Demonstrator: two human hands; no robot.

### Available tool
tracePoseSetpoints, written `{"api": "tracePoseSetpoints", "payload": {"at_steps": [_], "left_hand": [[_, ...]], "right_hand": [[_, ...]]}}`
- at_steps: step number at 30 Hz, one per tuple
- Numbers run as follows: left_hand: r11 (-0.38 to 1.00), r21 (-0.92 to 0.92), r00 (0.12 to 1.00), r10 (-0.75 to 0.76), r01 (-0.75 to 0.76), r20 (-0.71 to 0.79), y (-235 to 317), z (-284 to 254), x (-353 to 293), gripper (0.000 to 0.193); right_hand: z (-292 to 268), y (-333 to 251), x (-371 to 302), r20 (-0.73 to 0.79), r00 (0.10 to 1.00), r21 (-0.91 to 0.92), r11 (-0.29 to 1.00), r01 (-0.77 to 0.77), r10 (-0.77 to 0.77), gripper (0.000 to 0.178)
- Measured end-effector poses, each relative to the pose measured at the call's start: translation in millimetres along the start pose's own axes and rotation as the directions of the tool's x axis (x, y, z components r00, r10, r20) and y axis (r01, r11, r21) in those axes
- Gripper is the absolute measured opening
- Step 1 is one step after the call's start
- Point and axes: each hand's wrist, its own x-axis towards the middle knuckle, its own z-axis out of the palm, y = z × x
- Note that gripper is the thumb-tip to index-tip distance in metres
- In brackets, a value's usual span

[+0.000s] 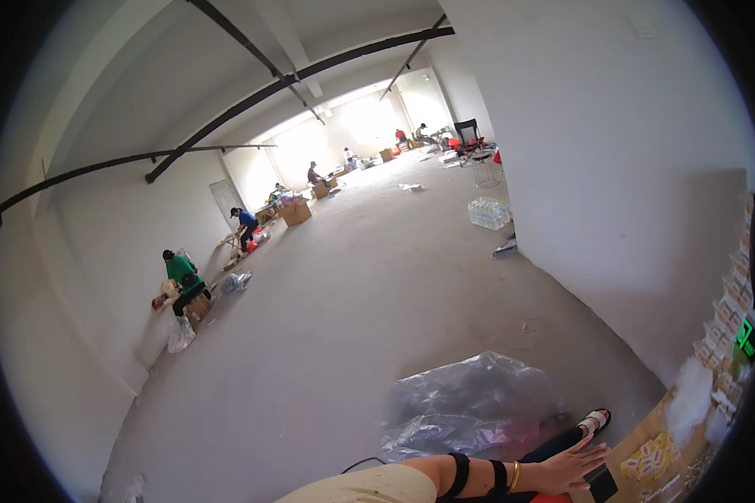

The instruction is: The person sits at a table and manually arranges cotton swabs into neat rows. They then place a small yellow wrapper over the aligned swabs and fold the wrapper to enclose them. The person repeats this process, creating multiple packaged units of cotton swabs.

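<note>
Reaches toward a tan tabletop (642, 431) at four o'clock with the left hand (566, 469) at five, splayed and released. Has a black block (602, 484) just beside it and yellow packets (648, 458) at four; cannot tell the right hand's state.

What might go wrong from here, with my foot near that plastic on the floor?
The sandaled foot is close to the crumpled clear plastic on the floor, so stepping on it might cause a slip. The spread left hand is near the yellow packets; a careless sweep could perhaps scatter them.
</note>
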Motion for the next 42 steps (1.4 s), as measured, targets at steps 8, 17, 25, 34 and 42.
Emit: {"api": "tracePoseSetpoints", "payload": {"at_steps": [8,17,25,34,42], "left_hand": [[0.997,0.048,0.996,-0.063,0.066,-0.063,-34.4,7.5,-35.6,0.073],[0.986,0.103,0.990,-0.126,0.132,-0.068,-45.4,7.2,-56.0,0.073],[0.983,0.168,0.955,-0.019,0.072,-0.295,-82.9,44.6,-49.1,0.081],[0.953,0.299,0.934,0.068,0.044,-0.352,-90.0,75.9,-37.1,0.075],[0.937,0.342,0.926,0.067,0.069,-0.371,-97.2,88.6,-42.6,0.075]], "right_hand": [[15.8,-42.6,8.4,0.064,0.998,0.024,1.000,0.002,-0.004,0.018],[24.8,-65.8,10.0,0.094,0.996,0.026,1.000,-0.017,0.014,0.017],[29.1,-70.0,8.4,0.099,0.994,0.027,0.998,-0.053,0.050,0.015],[26.2,-67.6,6.6,0.103,0.992,0.029,0.996,-0.081,0.078,0.014],[31.6,-70.4,2.2,0.126,0.988,0.030,0.995,-0.093,0.088,0.014]]}}
